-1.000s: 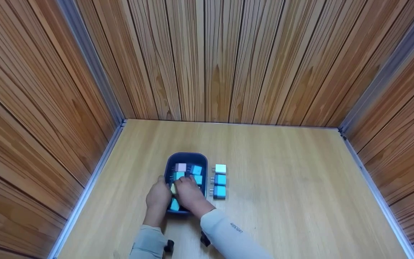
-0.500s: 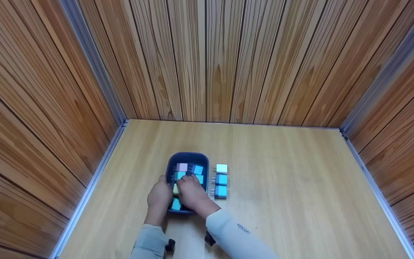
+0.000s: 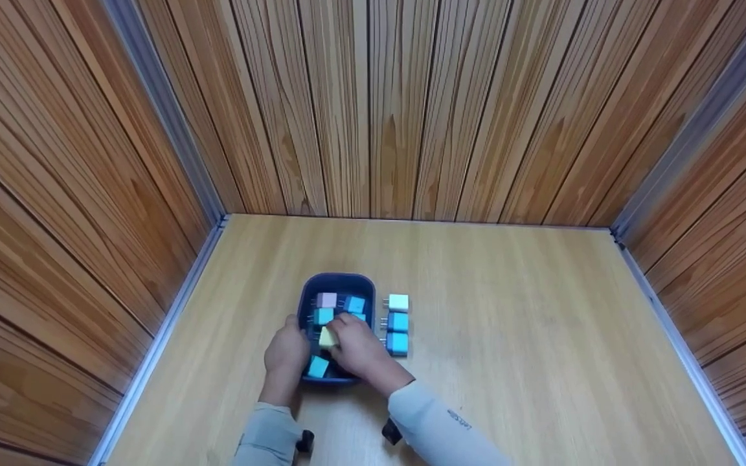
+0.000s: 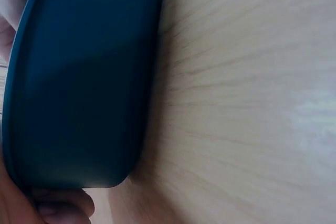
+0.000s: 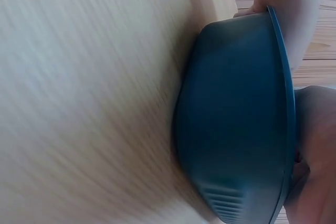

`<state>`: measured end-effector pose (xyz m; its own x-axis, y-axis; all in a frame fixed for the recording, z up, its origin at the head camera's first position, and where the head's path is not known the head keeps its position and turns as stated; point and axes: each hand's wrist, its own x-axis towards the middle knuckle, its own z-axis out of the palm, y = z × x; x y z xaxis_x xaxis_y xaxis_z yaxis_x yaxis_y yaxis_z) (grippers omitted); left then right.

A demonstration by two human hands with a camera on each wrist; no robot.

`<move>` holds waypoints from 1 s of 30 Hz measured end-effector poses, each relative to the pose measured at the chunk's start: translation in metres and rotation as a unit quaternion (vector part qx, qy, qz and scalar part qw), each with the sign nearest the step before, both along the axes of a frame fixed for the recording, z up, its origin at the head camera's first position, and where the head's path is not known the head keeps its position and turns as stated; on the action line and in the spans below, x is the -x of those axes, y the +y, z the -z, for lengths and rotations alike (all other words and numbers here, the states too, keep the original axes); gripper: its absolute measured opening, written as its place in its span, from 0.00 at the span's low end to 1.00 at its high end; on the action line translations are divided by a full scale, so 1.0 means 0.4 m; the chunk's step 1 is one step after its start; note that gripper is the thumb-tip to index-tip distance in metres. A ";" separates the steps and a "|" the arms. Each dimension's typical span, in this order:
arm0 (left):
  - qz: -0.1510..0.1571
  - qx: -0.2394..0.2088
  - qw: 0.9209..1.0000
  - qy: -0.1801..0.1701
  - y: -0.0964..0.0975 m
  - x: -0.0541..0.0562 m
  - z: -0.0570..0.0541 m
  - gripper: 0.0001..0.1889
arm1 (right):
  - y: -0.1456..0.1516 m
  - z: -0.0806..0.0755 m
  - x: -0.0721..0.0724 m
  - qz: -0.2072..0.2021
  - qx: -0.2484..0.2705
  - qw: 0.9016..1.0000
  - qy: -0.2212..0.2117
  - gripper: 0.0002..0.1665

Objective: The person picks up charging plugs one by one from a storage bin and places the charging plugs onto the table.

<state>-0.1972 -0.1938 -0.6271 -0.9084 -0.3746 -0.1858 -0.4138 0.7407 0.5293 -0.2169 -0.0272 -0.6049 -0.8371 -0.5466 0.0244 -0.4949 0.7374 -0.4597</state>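
A dark blue plastic basin (image 3: 338, 278) holds several small plug chargers with metal prongs. My left hand (image 3: 286, 349) grips its left rim; in the left wrist view, curled fingers (image 4: 65, 205) show under the rim at the basin wall (image 4: 86, 82). Inside the basin my right hand (image 3: 360, 343) pinches a pale yellow charger (image 3: 327, 338), its lower part hidden. Around it lie a pink charger (image 3: 327, 299), a blue one (image 3: 355, 304), a teal one (image 3: 324, 316) and a tilted light-blue one (image 3: 318, 367). In the right wrist view the basin's wall (image 5: 236, 103) hides the fingertips.
Right of the basin, a white-mint charger (image 3: 398, 303), a blue charger (image 3: 398, 321) and another blue charger (image 3: 397, 344) stand in a column, prongs leftward. Wood-panelled walls (image 3: 391, 116) enclose the wooden tabletop (image 3: 509, 310) on three sides.
My right hand has shifted slightly right, and the yellow charger has come with it, rightward and more into sight. My left hand stays on the basin rim.
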 end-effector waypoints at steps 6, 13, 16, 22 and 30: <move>-0.004 -0.004 1.000 -0.003 -0.003 0.000 0.000 0.24 | 0.014 0.006 -0.018 0.001 0.016 1.000 0.003 0.24; -0.002 -0.007 1.000 0.016 -0.001 -0.002 0.000 0.23 | 0.028 -0.001 -0.034 -0.022 0.021 0.998 0.053 0.22; -0.004 -0.008 1.000 0.013 -0.001 -0.002 -0.001 0.23 | 0.035 -0.009 -0.038 -0.023 0.026 0.999 0.039 0.23; -0.002 -0.003 1.000 0.014 -0.001 -0.002 -0.001 0.22 | 0.049 -0.022 -0.043 -0.015 0.038 0.999 0.009 0.25; -0.002 -0.014 1.000 0.003 0.001 -0.002 -0.006 0.24 | 0.069 -0.030 -0.050 -0.018 0.044 0.999 0.016 0.26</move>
